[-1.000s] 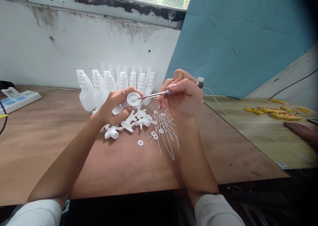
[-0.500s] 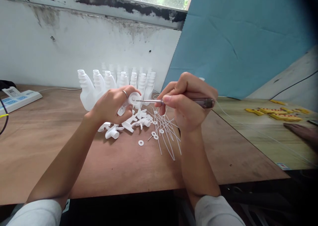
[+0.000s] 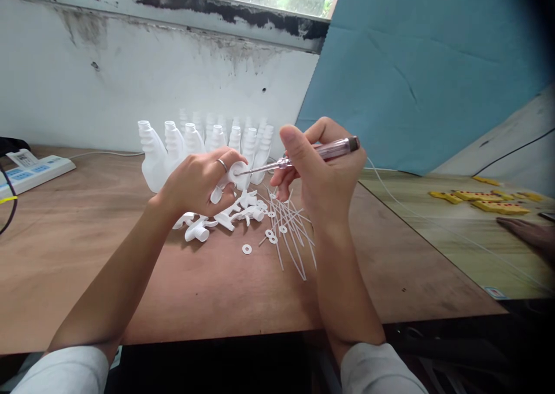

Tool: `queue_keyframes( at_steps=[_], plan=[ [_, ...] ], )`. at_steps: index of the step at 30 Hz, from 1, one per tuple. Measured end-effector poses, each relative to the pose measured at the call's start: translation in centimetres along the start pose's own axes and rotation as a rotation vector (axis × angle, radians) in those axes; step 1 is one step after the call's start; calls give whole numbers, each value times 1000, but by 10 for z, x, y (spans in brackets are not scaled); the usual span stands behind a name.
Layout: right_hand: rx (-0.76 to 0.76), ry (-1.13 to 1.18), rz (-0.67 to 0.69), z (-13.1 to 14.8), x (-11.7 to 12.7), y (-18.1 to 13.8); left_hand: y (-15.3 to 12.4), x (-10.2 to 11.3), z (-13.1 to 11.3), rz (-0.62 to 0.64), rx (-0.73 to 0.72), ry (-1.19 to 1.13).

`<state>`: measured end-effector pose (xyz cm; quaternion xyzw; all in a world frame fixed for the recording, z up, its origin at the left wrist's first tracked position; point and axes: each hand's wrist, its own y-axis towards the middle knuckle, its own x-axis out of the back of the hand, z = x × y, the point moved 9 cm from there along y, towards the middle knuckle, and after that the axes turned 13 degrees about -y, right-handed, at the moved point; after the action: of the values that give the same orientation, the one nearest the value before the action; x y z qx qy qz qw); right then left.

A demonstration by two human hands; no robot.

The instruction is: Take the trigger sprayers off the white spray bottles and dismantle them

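My left hand [image 3: 195, 180] is closed around a white trigger spray head [image 3: 240, 178], its round collar turned toward my right. In my right hand [image 3: 329, 186] is a screwdriver [image 3: 338, 148] with a clear handle, slanting down to the left. Its tip is at the opening of the collar; how deep it goes in, I cannot tell. Below my left hand lies a loose pile of white spray heads [image 3: 198, 230]. Thin white tubes [image 3: 299, 267] are scattered under my right hand, with several flat white washers [image 3: 247, 249] among and beside them.
White bottles [image 3: 154, 163] without caps stand in rows against the wall. A power strip [image 3: 41, 173] sits at the far left. On the lighter table [image 3: 433, 238] at right are yellow parts [image 3: 498, 207] and another person's hand [image 3: 526, 232]. A thin cable crosses that table.
My right hand has changed its hold: the screwdriver's handle end has risen and the thumb now points up along it. My left hand and the spray head stay nearly in place.
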<state>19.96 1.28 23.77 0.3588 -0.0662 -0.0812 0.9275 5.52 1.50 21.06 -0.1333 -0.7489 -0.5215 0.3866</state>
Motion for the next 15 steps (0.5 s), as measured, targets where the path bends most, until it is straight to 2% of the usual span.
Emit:
queue_keyframes(
  at_steps=[6,15],
  plan=[
    [-112,56,36,-24,-1,9,0,-4,-6,33,-69,-93],
    [-308,85,158,-58,-9,13,0,-8,-7,101,-36,-346]
  ],
)
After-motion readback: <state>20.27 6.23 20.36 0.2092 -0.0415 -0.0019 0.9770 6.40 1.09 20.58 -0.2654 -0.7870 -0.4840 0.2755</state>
